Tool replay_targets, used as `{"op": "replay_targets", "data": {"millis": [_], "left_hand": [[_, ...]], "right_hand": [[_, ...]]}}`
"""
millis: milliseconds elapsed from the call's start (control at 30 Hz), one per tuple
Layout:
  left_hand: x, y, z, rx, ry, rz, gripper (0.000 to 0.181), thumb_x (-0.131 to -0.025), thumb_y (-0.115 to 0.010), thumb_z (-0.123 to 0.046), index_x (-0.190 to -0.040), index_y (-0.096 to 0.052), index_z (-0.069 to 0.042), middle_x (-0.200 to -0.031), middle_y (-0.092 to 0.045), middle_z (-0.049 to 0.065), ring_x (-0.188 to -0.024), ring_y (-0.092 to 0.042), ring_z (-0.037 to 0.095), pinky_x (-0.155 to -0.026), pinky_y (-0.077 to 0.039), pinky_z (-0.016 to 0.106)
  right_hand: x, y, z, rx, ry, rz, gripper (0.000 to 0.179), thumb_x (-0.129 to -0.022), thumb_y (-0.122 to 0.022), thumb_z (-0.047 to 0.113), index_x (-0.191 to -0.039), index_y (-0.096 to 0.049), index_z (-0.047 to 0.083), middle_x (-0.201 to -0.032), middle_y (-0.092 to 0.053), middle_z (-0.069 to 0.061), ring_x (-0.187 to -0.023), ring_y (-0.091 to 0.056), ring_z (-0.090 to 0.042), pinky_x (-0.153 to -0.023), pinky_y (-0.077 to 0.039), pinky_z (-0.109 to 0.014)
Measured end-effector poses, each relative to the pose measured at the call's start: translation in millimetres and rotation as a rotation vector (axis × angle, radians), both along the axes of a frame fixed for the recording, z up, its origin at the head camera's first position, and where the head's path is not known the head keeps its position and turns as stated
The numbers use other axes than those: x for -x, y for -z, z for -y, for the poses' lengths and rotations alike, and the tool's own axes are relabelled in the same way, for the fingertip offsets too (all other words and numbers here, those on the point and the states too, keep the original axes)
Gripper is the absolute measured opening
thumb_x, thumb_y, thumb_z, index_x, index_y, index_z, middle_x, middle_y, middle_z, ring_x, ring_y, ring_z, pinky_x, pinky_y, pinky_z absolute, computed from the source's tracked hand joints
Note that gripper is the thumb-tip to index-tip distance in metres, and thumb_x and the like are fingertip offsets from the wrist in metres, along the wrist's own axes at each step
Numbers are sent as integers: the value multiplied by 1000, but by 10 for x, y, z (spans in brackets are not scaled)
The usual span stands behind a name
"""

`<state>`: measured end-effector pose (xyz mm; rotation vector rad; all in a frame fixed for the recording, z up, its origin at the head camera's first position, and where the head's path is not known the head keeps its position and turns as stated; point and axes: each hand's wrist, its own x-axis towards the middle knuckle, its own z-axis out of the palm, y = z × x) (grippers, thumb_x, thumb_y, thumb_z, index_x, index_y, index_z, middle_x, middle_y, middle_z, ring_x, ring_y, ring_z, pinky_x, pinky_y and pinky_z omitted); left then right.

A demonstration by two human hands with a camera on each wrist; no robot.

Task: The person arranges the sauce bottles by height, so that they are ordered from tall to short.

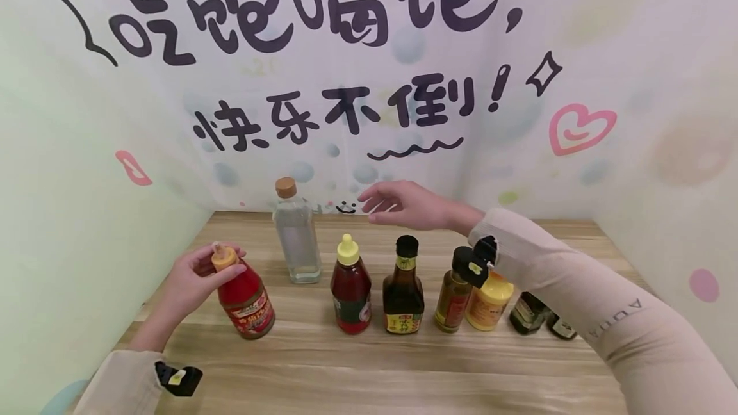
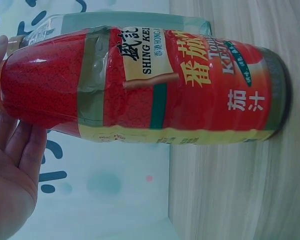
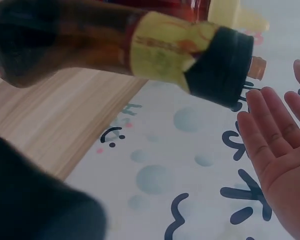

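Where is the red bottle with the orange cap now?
In the head view, the red, orange-capped bottle is at left on the wooden tabletop, its top in the left hand. The transparent, brown-capped bottle stands behind it to the right.

A wide gap lay between the red bottle [image 1: 249,306] and the yellow-capped bottle [image 1: 350,296], with the clear bottle [image 1: 298,242] standing behind it. Only narrow slots flanked the brown sauce bottle [image 1: 403,293]. Farther right, a sleeved arm [image 1: 553,268] obstructed the yellow jar [image 1: 489,305] from above; the table [image 1: 357,376] offered passage in front.
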<state>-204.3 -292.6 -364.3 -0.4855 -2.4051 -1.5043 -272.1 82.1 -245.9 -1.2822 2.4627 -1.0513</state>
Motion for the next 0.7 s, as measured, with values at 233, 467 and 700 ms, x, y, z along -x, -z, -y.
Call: {"op": "replay_targets", "data": {"millis": [233,467,700], "left_hand": [[55,81,48,40,-58,18,33,-81,-65,-18,-111,-58,-4,-103,-63,6,-86,-59,10,-68,-49,19],[109,147,91,7,-32,17,33,-80,-66,-18,-110,-59,-7,-102,-63,2,-86,-59,10,-67,-49,20],[-73,-130,-92,49,-68,53,33,-81,-64,-12,-111,-56,1,-102,-63,2,-86,-58,7,-68,-49,19]], "right_hand": [[-98,106,-182,23,-10,46,36,-86,-58,12,-119,-50,2,-107,-60,-11,-96,-58,-17,-81,-47,-28],[-142,220,-318,21,-39,121,37,-86,-58,15,-119,-49,1,-111,-58,-12,-99,-57,-21,-82,-47,-30],[-168,296,-407,9,-54,109,36,-83,-62,15,-115,-53,1,-110,-58,-10,-98,-56,-22,-83,-46,-31]]}}
